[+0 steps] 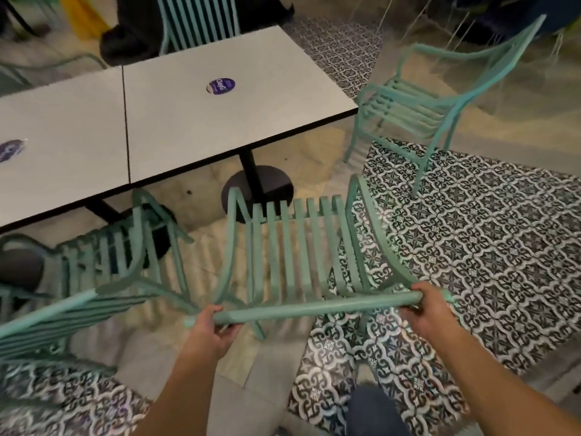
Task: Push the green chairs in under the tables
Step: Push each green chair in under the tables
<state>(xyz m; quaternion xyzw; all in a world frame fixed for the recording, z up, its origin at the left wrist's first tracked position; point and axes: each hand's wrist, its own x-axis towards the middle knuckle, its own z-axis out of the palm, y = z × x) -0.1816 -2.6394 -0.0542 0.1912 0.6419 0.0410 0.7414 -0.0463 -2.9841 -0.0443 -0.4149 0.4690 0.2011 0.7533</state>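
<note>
Green chair (298, 247) sits right in front of both hands, seat slats running away toward the table, front edge just short of the tabletop, not under it yet. Tables: right table (226, 114) lies ahead of the hands, left table (59, 143) butts against it, ahead and left of the left hand. Tiled floor (471, 247), patterned, spreads right of the right hand and below both wrists.

Second chair (119, 265) stands just left of the left hand, its front partly under the left table. Third chair (418, 102) is well ahead and right of the right hand, off the right table's corner, angled away, clear of the table. Fourth chair (198, 20) on the far side of the right table, only the back slats visible.

Table base (261, 187), black disc, shows beyond the held chair's seat.

Left hand (213, 328) wraps the left end of the chair's top rail, fingers curled under it. Right hand (430, 309) clamps the right end of the same rail, thumb over the top.

Purple sticker (221, 86) on the right table, another sticker (11, 150) on the left table, blurred.
</note>
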